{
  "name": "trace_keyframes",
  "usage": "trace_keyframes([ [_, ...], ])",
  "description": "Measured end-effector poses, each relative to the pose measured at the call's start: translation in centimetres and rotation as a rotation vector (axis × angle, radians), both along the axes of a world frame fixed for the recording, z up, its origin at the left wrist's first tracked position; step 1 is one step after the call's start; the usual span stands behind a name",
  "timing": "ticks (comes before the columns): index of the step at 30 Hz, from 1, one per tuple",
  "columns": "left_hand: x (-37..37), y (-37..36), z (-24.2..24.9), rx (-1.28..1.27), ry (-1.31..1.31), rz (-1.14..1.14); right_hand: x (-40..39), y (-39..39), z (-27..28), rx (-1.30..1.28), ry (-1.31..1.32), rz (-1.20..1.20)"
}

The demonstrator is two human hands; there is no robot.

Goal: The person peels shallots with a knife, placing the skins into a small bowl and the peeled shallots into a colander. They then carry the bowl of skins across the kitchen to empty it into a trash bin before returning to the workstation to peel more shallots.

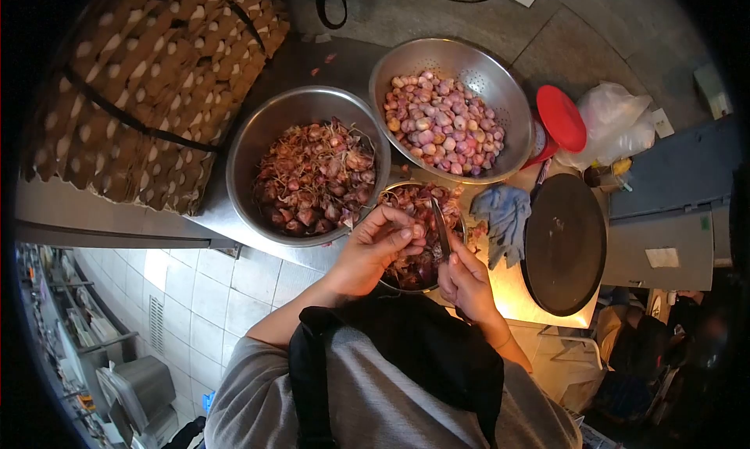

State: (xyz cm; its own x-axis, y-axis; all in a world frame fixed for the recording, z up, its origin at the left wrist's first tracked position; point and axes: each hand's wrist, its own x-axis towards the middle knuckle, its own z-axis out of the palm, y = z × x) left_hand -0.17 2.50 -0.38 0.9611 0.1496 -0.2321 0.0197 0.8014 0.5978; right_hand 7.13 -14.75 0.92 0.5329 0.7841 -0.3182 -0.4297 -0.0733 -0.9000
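Steel and lamplight are gleaming along the worktable, with floor tiles showing pale beyond its edge. From where I'm standing, the left hand is pinching a small bulb between thumb and curled fingers, just above a bowl of loose reddish skins. Its visible side is looking pale pink and smooth, though the fingertips are covering too much of it to tell whether any skin is clinging. The right hand is closing round the handle of a knife, whose dark, narrow blade is pointing away from the body, very near the left fingertips. That nearness is what's worrying me: should the bulb be damp or slick, it could be rolling in the pinch, and a push on the blade could be nicking a bare finger. A loose grip could also be dropping the bulb among the skins, where its colour would be hiding it. Farther out, a deep bowl is holding dark, rooty bulbs, and a colander is holding cleaner pink ones. Off to the right, a blue glove is lying crumpled beside a round black pan.
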Motion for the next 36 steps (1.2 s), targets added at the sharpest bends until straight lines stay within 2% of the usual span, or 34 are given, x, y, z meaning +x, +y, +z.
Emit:
trace_keyframes([
  [2,0.0,-0.3,0.0,0.039,-0.009,0.024,-0.5,0.2,0.8,0.043,0.016,0.031],
  [3,0.1,-0.4,0.1,0.067,-0.011,0.043,-0.8,0.5,0.8,0.036,-0.078,0.038],
  [7,0.2,-0.8,-0.2,0.179,-0.029,0.106,-1.4,1.1,0.5,0.046,-0.177,0.012],
  [12,0.0,-0.9,-0.3,0.285,-0.043,0.135,-1.4,1.0,-1.4,-0.033,-0.523,-0.034],
  [14,0.0,-1.0,-0.2,0.29,-0.039,0.135,-1.2,0.8,-1.5,-0.005,-0.474,-0.048],
  [16,0.1,-1.0,-0.4,0.264,-0.037,0.127,-1.1,0.8,-0.4,0.049,-0.206,-0.062],
  [19,0.2,-1.0,-0.3,0.249,-0.04,0.118,-0.6,0.4,-0.1,0.029,0.004,-0.055],
  [25,0.3,-0.5,0.3,-0.046,-0.021,0.021,0.6,-0.1,0.3,0.3,0.613,0.013],
  [28,0.3,-0.3,0.0,-0.026,0.034,-0.009,0.8,-0.3,0.0,0.364,0.695,0.035],
  [31,0.4,-0.5,0.3,0.101,0.035,0.021,0.2,0.0,0.6,0.223,0.44,0.01],
  [36,0.5,-0.4,-0.1,0.145,0.027,0.023,0.2,0.2,0.4,0.185,0.365,0.013],
])
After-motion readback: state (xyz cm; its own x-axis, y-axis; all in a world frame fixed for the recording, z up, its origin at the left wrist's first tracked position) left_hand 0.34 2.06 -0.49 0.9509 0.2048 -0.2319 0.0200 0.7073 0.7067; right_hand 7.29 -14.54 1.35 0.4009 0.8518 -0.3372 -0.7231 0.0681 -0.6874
